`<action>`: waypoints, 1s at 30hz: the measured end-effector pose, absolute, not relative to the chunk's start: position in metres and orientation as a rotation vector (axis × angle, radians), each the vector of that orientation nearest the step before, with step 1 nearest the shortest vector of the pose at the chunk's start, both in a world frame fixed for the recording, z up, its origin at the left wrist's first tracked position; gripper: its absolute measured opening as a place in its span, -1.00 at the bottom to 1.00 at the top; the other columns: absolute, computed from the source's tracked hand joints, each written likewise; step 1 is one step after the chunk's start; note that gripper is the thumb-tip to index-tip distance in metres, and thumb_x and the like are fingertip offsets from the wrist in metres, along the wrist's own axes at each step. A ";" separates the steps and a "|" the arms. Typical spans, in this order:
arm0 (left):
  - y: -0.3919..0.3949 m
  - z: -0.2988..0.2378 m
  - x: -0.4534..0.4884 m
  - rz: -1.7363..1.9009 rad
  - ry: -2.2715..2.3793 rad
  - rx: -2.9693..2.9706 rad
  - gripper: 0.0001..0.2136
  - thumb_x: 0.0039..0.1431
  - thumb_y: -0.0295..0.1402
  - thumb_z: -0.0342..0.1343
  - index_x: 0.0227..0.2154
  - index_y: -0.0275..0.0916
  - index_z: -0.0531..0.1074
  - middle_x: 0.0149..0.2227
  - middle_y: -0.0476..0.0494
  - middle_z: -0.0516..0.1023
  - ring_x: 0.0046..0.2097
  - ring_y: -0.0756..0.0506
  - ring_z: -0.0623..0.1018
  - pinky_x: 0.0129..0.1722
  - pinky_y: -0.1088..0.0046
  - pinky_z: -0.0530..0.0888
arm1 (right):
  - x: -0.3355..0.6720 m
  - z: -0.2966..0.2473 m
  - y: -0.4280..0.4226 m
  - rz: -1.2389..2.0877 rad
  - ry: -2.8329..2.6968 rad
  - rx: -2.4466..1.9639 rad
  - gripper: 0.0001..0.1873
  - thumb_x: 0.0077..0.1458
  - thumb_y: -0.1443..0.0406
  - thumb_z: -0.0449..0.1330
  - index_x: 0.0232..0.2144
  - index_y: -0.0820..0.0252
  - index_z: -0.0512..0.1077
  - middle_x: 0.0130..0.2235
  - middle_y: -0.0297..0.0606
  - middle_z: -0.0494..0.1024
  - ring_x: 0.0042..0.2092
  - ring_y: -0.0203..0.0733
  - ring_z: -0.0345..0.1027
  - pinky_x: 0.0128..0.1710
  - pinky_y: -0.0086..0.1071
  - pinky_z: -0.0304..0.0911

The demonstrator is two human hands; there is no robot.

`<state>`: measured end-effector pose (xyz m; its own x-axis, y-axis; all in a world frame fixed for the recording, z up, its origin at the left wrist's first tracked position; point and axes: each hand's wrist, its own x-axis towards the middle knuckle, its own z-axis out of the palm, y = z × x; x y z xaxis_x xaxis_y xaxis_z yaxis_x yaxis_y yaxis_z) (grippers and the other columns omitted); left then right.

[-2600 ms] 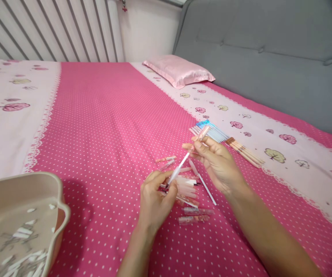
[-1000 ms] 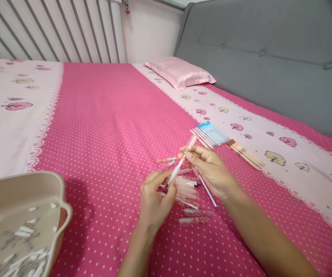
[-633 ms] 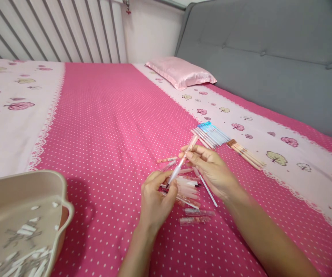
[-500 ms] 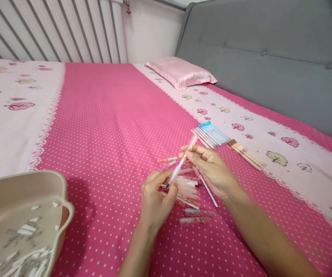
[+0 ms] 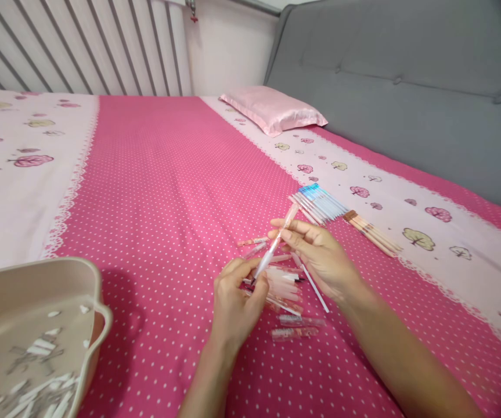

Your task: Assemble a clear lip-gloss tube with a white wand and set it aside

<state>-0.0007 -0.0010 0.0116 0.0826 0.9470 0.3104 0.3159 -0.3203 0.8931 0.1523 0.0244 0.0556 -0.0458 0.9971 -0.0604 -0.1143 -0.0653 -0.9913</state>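
Both my hands hold one slim pen with a clear barrel and a pinkish cap, slanted over the pink dotted bedsheet. My left hand pinches its lower end. My right hand grips the upper, capped end between thumb and fingers. Under my hands lies a loose pile of pen parts, with two clear barrels nearer to me.
A row of blue-capped pens and a row of brown-capped pens lie beyond my right hand. A beige basin with small white pieces stands at lower left. A pink pillow and a grey headboard are behind.
My right hand has slid down the pen toward my left hand, bringing the cap end lower. My left hand keeps its pinch in the same place.
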 end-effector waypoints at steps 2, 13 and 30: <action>-0.001 0.012 -0.001 1.248 1.253 1.718 -0.78 0.07 -0.45 0.01 -0.25 -0.27 0.51 -0.45 -0.08 0.46 -0.42 -0.02 0.42 -0.41 0.47 0.34 | 0.152 0.057 0.024 1.334 -1.129 -1.156 -0.67 -0.02 0.19 0.24 -0.16 0.13 0.45 -0.23 -0.26 0.55 -0.19 -0.25 0.40 -0.16 -0.34 0.28; -0.002 0.014 -0.001 1.238 1.255 1.716 -0.79 0.07 -0.46 0.01 -0.27 -0.27 0.51 -0.46 -0.08 0.46 -0.42 -0.03 0.41 -0.40 0.47 0.34 | 0.152 0.056 0.024 1.358 -1.132 -1.151 -0.69 -0.01 0.19 0.23 -0.17 0.13 0.45 -0.21 -0.25 0.55 -0.17 -0.26 0.40 -0.17 -0.37 0.29; -0.001 0.012 0.000 1.232 1.275 1.709 -0.79 0.07 -0.46 0.03 -0.24 -0.26 0.49 -0.45 -0.05 0.44 -0.41 -0.01 0.39 -0.37 0.49 0.34 | 0.152 0.054 0.024 1.375 -1.164 -1.137 -0.69 -0.03 0.23 0.25 -0.17 0.13 0.43 -0.21 -0.24 0.54 -0.18 -0.24 0.40 -0.26 -0.37 0.37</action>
<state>0.0000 -0.0014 0.0119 0.0779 0.9530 0.2926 0.3251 -0.3018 0.8963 0.1517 0.0237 0.0537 -0.0947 0.9934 -0.0643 -0.1001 -0.0737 -0.9922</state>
